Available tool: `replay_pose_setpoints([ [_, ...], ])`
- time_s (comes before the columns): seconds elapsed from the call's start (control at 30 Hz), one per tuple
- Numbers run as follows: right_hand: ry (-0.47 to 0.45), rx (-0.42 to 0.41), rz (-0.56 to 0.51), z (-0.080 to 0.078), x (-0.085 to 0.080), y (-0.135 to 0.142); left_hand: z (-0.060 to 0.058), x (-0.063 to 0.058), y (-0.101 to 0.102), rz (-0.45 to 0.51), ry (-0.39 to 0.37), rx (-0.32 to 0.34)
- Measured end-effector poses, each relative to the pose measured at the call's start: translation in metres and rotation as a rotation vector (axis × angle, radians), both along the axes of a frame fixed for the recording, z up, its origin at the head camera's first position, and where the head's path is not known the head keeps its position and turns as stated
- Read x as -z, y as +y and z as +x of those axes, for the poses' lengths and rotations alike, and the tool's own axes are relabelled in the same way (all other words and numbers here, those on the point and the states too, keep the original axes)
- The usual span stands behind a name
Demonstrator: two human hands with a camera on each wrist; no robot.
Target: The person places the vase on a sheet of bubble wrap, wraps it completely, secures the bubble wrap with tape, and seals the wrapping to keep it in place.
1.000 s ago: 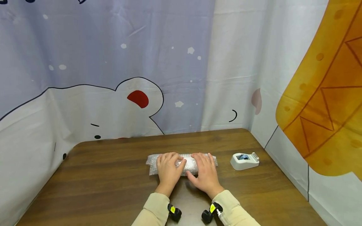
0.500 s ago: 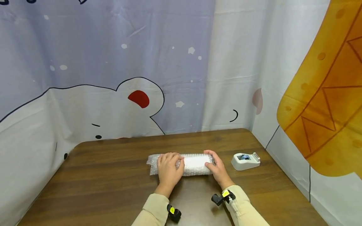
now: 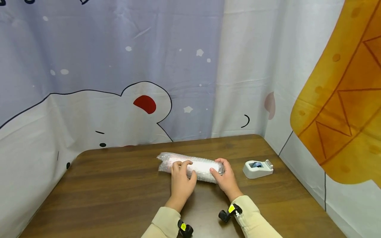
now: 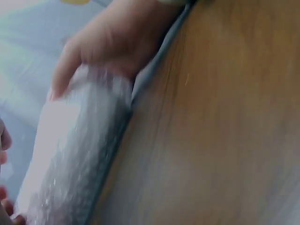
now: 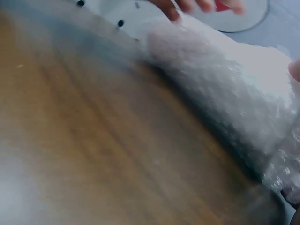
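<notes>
A bubble-wrapped cylindrical bundle [image 3: 200,168] lies aslant on the table, its left end farther back. My right hand [image 3: 227,180] grips its right end, thumb on the near upper side and fingers round the end. The left wrist view shows that hand [image 4: 115,42] over the end of the wrapped bundle [image 4: 75,145]. My left hand [image 3: 182,186] is at the near side of the bundle's left half, its fingers spread and bent over it. From the right wrist, its fingers [image 5: 206,4] appear above the bundle [image 5: 220,75]; whether they touch it is hard to tell.
A white tape dispenser [image 3: 257,169] with a blue roll stands to the right of the bundle. Brown wooden table [image 3: 104,191] spreads around, and a printed curtain [image 3: 190,72] hangs along its back and right sides.
My right hand has moved from the bundle's top to its right end and taken hold. The bundle has turned, its left end swinging away. My left hand has loosened and slid slightly nearer me.
</notes>
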State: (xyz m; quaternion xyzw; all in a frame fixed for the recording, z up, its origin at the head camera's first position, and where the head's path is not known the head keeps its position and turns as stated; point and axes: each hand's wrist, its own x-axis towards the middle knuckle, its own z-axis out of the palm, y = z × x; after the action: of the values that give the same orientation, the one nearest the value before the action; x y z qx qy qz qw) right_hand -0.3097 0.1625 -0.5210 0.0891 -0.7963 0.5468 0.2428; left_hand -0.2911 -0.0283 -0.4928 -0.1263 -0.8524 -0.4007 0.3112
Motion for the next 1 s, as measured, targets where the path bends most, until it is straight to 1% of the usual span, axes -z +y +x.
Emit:
replay_pose_setpoints([
  [0.03, 0.011, 0.034, 0.002, 0.001, 0.001, -0.002, 0.002, 0.001, 0.003, 0.026, -0.038, 0.053],
  [0.13, 0.028, 0.139, 0.021, 0.005, 0.001, -0.009, 0.006, 0.006, 0.011, 0.128, -0.173, 0.242],
  [0.2, 0.035, 0.205, 0.047, 0.008, 0.000, -0.016, 0.008, 0.011, 0.014, 0.222, -0.272, 0.362],
  [0.23, 0.033, 0.234, 0.058, 0.010, -0.001, -0.019, 0.008, 0.014, 0.016, 0.284, -0.323, 0.418],
  [0.3, 0.034, 0.278, 0.068, 0.014, -0.001, -0.025, 0.009, 0.018, 0.018, 0.414, -0.423, 0.499],
  [0.37, 0.041, 0.310, 0.070, 0.019, -0.002, -0.030, 0.010, 0.019, 0.019, 0.530, -0.493, 0.552],
  [0.4, 0.047, 0.320, 0.067, 0.021, -0.003, -0.032, 0.011, 0.019, 0.019, 0.575, -0.520, 0.568],
  [0.43, 0.052, 0.327, 0.067, 0.023, -0.004, -0.034, 0.013, 0.016, 0.019, 0.604, -0.526, 0.579],
  [0.47, 0.057, 0.333, 0.066, 0.025, -0.004, -0.035, 0.015, 0.013, 0.018, 0.611, -0.531, 0.577],
  [0.5, 0.063, 0.337, 0.069, 0.027, -0.005, -0.036, 0.017, 0.010, 0.017, 0.606, -0.529, 0.572],
  [0.63, 0.054, 0.326, 0.074, 0.033, -0.005, -0.040, 0.027, -0.002, 0.013, 0.535, -0.526, 0.537],
  [0.8, 0.026, 0.292, 0.073, 0.040, -0.007, -0.043, 0.031, -0.006, 0.008, 0.472, -0.561, 0.530],
  [0.87, 0.016, 0.276, 0.073, 0.042, -0.008, -0.045, 0.024, 0.004, 0.008, 0.475, -0.576, 0.520],
  [1.0, 0.027, 0.235, 0.074, 0.044, -0.007, -0.047, 0.012, 0.021, 0.008, 0.521, -0.614, 0.500],
])
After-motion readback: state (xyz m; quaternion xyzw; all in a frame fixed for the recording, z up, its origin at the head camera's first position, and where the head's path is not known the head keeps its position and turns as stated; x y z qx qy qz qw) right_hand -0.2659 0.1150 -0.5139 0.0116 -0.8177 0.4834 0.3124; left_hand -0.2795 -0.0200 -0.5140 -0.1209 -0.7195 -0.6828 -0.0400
